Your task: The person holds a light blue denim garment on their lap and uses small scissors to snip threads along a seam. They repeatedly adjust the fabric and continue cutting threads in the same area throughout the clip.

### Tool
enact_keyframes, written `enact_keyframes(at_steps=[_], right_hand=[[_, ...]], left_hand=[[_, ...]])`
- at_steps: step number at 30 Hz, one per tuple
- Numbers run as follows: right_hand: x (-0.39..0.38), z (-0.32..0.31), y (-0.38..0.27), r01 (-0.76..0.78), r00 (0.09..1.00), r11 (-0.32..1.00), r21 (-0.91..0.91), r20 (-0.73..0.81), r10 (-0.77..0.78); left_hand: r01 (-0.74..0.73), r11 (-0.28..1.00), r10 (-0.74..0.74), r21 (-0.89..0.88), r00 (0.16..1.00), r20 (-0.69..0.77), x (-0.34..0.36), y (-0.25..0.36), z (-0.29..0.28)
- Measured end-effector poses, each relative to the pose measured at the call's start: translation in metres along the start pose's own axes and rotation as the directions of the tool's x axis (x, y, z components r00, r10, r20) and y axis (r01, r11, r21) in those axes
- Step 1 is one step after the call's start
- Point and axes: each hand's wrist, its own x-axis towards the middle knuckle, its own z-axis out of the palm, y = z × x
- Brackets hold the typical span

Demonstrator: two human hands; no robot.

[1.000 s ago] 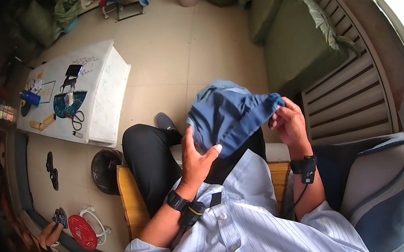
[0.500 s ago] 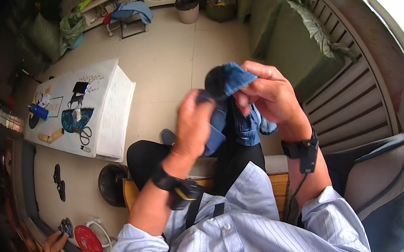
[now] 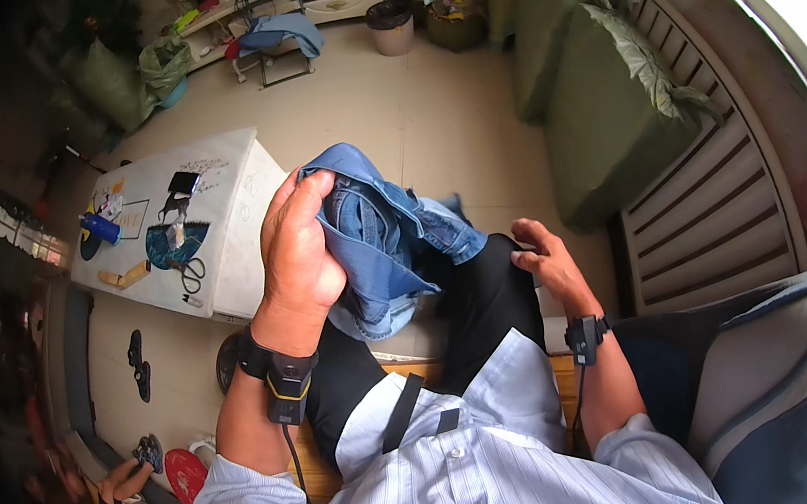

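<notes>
Left hand (image 3: 298, 250) raised above the lap, fingers curled over the top edge of a bunched blue denim garment (image 3: 378, 245), clenched on the cloth. Garment hanging from that grasp, folded on itself, lower part draped down onto the black trousers (image 3: 486, 307) across the thighs, between the two hands. Right hand (image 3: 547, 256) lower and to the right, resting on the right thigh just beside the hem of the denim, fingers loosely spread, holding nothing; touching the cloth or just clear of it, impossible to tell. Black wrist strap with a small device (image 3: 282, 373) on the left wrist, cable running down the forearm; a like strap (image 3: 585, 335) on the right wrist. Striped pale blue shirt (image 3: 471, 475) along the lower edge. Beyond the knees, tiled floor (image 3: 354, 97). To the left, a low white table (image 3: 194, 227) bearing scissors (image 3: 193, 274), a dark phone (image 3: 183, 182) and a blue cylinder (image 3: 101, 229). Slatted wooden bench back (image 3: 710, 204) to the right, grey and blue cushion (image 3: 790, 366) beside the right arm. Green sacks (image 3: 594, 77) farther off on the right.
</notes>
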Motion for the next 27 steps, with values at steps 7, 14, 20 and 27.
enact_keyframes(at_steps=[7, 14, 20, 27], right_hand=[[0.047, 0.059, -0.050, 0.299, 0.934, 0.684, -0.665, 0.352, -0.066], [0.091, 0.054, -0.013, 0.081, 0.975, 0.980, 0.182, 0.190, -0.115], [0.103, -0.019, -0.124, 0.148, 0.989, 0.896, 0.418, -0.047, -0.142], [-0.028, -0.045, -0.239, 0.436, 0.820, 0.897, 0.075, 0.377, -0.430]], left_hand=[[-0.020, 0.992, 0.017, -0.125, 1.000, -0.023, -0.008, 0.045, -0.004], [-0.033, 0.982, 0.048, -0.183, 0.996, 0.078, -0.013, 0.096, -0.021], [-0.220, 0.964, 0.237, 0.151, 0.966, -0.101, -0.016, 0.106, -0.078], [-0.368, 0.751, 0.500, 0.548, 0.859, -0.109, -0.019, 0.112, -0.169]])
